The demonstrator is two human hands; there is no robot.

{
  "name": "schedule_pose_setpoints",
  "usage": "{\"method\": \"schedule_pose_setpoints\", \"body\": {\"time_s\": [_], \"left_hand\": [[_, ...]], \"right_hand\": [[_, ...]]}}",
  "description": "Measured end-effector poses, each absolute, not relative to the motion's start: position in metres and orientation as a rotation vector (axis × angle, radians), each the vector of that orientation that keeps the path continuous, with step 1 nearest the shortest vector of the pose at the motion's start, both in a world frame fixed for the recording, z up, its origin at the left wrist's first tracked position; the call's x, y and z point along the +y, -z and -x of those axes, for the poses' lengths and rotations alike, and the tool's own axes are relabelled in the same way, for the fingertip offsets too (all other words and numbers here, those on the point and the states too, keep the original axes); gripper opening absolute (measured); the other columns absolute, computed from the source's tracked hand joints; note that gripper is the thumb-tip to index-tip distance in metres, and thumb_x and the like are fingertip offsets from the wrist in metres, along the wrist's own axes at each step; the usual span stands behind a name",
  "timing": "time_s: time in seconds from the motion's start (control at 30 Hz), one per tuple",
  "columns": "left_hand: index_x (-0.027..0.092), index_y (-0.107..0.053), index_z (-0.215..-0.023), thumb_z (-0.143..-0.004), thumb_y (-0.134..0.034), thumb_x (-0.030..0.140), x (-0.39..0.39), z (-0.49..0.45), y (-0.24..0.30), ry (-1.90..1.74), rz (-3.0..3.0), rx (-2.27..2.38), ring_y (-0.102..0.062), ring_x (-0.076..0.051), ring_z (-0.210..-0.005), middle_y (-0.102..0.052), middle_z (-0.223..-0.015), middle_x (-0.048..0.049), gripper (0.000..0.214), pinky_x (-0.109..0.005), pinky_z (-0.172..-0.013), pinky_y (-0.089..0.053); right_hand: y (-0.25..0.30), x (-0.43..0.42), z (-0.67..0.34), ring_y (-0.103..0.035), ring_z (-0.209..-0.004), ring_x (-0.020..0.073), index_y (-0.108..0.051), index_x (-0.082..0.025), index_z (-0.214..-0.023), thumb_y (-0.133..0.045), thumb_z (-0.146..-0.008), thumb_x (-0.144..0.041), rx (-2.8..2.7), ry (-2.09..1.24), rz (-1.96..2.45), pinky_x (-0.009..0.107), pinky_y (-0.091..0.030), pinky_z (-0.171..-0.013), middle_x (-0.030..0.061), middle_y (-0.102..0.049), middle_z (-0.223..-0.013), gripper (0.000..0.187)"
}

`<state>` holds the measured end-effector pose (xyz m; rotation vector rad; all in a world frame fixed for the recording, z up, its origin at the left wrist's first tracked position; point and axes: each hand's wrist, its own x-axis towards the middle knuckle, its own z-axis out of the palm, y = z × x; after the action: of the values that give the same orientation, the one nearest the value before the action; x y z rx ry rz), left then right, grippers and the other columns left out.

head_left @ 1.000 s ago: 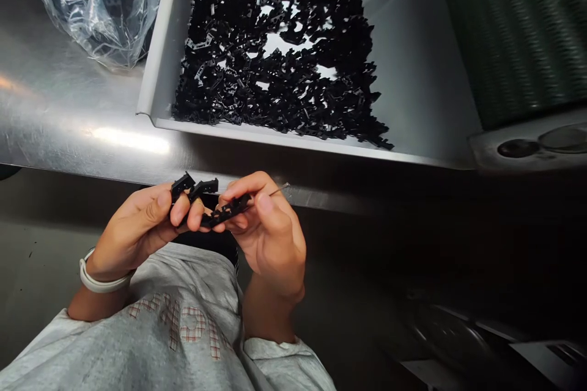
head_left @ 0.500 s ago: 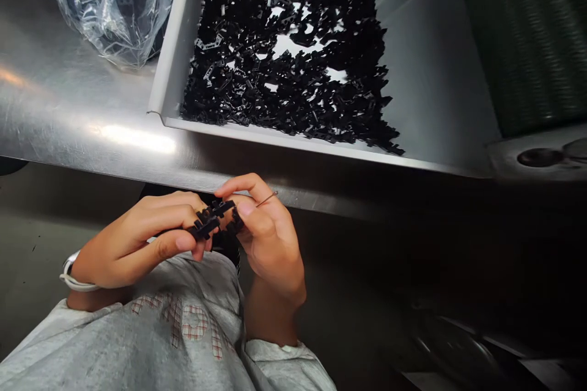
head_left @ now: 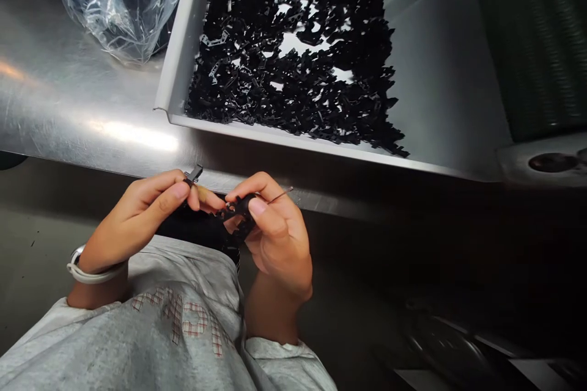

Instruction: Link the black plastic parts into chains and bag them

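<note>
My left hand [head_left: 137, 220] pinches a small black plastic part [head_left: 194, 173] between thumb and forefinger, just below the metal table edge. My right hand [head_left: 275, 232] is closed on a cluster of black plastic parts [head_left: 236, 211] threaded on a thin wire [head_left: 279, 195] that sticks out to the right. The two hands nearly touch in front of my grey shirt. A white band sits on my left wrist.
A steel tray [head_left: 440, 91] on the metal table [head_left: 68, 116] holds a heap of several loose black plastic parts [head_left: 293, 49]. A clear plastic bag [head_left: 119, 0] lies at the back left. A dark ribbed surface [head_left: 536, 30] is at the right.
My left hand has drawn back to the left and up, now pinching a single small part apart from the cluster held in my right hand. The view shifted slightly.
</note>
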<state>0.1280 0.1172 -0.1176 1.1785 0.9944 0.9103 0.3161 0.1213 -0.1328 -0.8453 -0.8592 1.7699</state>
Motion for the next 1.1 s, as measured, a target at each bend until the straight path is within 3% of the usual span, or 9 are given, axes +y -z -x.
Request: {"method": "schedule_pose_setpoints", "body": {"time_s": [0.2,0.4,0.5,0.67,0.87,0.97,1.1], "left_hand": [[0.017,-0.08,-0.087,-0.092,-0.067,0.055,0.123,-0.131,0.127,-0.848,-1.113,1.076,-0.071,-0.015,-0.082,-0.08,-0.087,-0.0042,0.04,-0.019,-0.076,-0.052],[0.016,-0.079,-0.086,-0.085,-0.074,0.058,0.128,-0.135,0.135,-0.808,-0.858,0.843,-0.073,-0.018,-0.08,-0.077,-0.081,-0.0049,0.042,-0.028,-0.084,-0.058],[0.016,-0.077,-0.083,-0.082,-0.076,0.058,0.13,-0.136,0.14,-0.783,-0.764,0.721,-0.072,-0.017,-0.072,-0.071,-0.07,-0.0023,0.042,-0.03,-0.08,-0.061],[0.014,-0.076,-0.077,-0.075,-0.082,0.058,0.129,-0.134,0.149,-0.703,-0.689,0.656,-0.072,-0.017,-0.075,-0.072,-0.078,-0.0058,0.045,-0.029,-0.077,-0.062],[0.018,-0.082,-0.082,-0.079,-0.084,0.041,0.128,-0.127,0.156,-0.667,-0.643,0.517,-0.073,-0.013,-0.075,-0.075,-0.08,-0.0035,0.023,-0.02,-0.073,-0.061],[0.02,-0.083,-0.086,-0.083,-0.082,0.039,0.13,-0.128,0.157,-0.64,-0.686,0.44,-0.073,-0.014,-0.074,-0.077,-0.083,-0.0051,0.019,-0.023,-0.074,-0.062],[0.022,-0.082,-0.083,-0.084,-0.08,0.041,0.131,-0.135,0.156,-0.611,-0.711,0.445,-0.072,-0.016,-0.075,-0.077,-0.087,-0.0062,0.019,-0.028,-0.076,-0.062]], "right_hand": [[0.138,0.126,-0.318,-0.064,-0.062,0.0085,-0.069,-0.022,-0.089,-0.069,-0.09,-0.043,-0.901,-1.816,0.922,0.016,-0.047,-0.054,-0.0007,-0.068,-0.079,0.022],[0.141,0.128,-0.319,-0.059,-0.055,0.0095,-0.066,-0.021,-0.088,-0.069,-0.089,-0.045,-0.902,-1.893,0.95,0.019,-0.048,-0.053,-0.003,-0.063,-0.067,0.024],[0.141,0.13,-0.32,-0.056,-0.052,0.0085,-0.065,-0.02,-0.085,-0.07,-0.088,-0.044,-0.869,-1.932,0.908,0.019,-0.048,-0.05,-0.0034,-0.061,-0.067,0.025],[0.145,0.132,-0.319,-0.056,-0.052,0.007,-0.064,-0.018,-0.086,-0.071,-0.089,-0.045,-0.853,-1.974,0.842,0.017,-0.048,-0.05,-0.0028,-0.063,-0.068,0.028],[0.149,0.13,-0.316,-0.054,-0.055,0.0076,-0.059,-0.018,-0.088,-0.072,-0.088,-0.055,-0.923,-2.032,0.745,0.02,-0.049,-0.054,-0.0042,-0.059,-0.071,0.039],[0.15,0.129,-0.32,-0.052,-0.057,0.0065,-0.059,-0.017,-0.091,-0.07,-0.09,-0.054,-0.958,-2.006,0.726,0.019,-0.047,-0.057,-0.0047,-0.058,-0.07,0.038],[0.15,0.126,-0.329,-0.058,-0.057,0.0085,-0.058,-0.02,-0.107,-0.065,-0.094,-0.052,-0.967,-2.037,0.699,0.019,-0.045,-0.055,-0.0047,-0.062,-0.071,0.036]]}}
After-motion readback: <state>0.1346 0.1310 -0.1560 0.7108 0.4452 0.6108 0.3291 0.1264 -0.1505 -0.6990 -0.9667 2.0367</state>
